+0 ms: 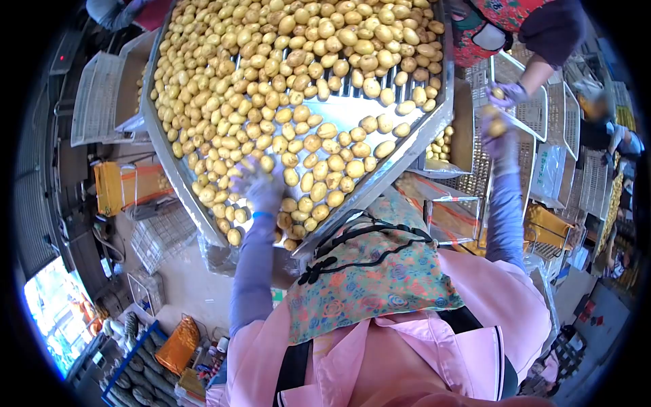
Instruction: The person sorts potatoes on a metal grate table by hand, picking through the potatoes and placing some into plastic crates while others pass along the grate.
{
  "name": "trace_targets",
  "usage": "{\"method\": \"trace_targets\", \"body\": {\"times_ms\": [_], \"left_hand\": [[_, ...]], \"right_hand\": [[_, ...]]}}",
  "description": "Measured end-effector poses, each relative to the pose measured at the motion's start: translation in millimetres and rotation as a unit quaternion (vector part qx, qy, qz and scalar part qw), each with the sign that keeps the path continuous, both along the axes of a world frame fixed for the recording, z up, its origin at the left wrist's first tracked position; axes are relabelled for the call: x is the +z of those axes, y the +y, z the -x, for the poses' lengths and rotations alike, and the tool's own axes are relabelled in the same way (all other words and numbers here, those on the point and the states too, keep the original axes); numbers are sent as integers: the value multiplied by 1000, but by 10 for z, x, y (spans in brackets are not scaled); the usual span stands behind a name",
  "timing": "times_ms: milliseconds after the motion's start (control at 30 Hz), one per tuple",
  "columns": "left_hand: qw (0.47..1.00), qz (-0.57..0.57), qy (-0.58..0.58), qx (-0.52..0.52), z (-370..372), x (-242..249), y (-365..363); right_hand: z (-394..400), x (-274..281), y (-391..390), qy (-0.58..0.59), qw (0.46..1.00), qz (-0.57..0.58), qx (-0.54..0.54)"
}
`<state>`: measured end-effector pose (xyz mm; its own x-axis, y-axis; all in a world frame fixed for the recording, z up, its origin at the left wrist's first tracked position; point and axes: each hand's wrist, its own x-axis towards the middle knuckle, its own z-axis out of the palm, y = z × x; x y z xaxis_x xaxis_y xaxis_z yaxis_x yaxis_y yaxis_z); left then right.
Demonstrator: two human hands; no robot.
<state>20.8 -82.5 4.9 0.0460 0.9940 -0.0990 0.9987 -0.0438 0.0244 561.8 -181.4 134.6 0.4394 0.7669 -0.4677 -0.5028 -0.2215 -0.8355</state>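
A metal sorting table (342, 112) holds a great heap of yellow potatoes (251, 122). Over its lower left part reaches my left hand (263, 188) in a purple glove, slightly blurred. Its fingers are spread among the potatoes, with one potato (267, 163) right by the fingertips. Stretched out to the right beyond the table's rim, my right hand (499, 144), also gloved, is closed around a potato (497, 127). Just above it is a co-worker's gloved hand (510, 95) with a potato (498, 93) in it.
At the right stand white plastic crates (534, 112) and a box of potatoes (441, 144). On the left are a white crate (98, 98) and an orange sack (112, 188). A co-worker's dark sleeve (553, 34) reaches in from the upper right.
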Motion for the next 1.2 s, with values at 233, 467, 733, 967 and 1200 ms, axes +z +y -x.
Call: {"method": "trace_targets", "body": {"times_ms": [233,467,733,967,1200], "left_hand": [[978,-52,-134,-154,-1289,-130,-496],[968,22,-98,-230,230,141,-943],[981,90,-111,-127,-554,119,-817],[957,37,-127,-259,-509,329,-837],[980,-34,-83,-176,236,99,-483]], "right_hand": [[-1500,-759,-11,-28,959,-14,-281],[1638,-728,383,-725,558,92,393],[2120,-683,811,-521,722,-27,454],[2472,-1128,1902,-727,522,-103,434],[1533,-379,1181,-386,866,-107,298]]}}
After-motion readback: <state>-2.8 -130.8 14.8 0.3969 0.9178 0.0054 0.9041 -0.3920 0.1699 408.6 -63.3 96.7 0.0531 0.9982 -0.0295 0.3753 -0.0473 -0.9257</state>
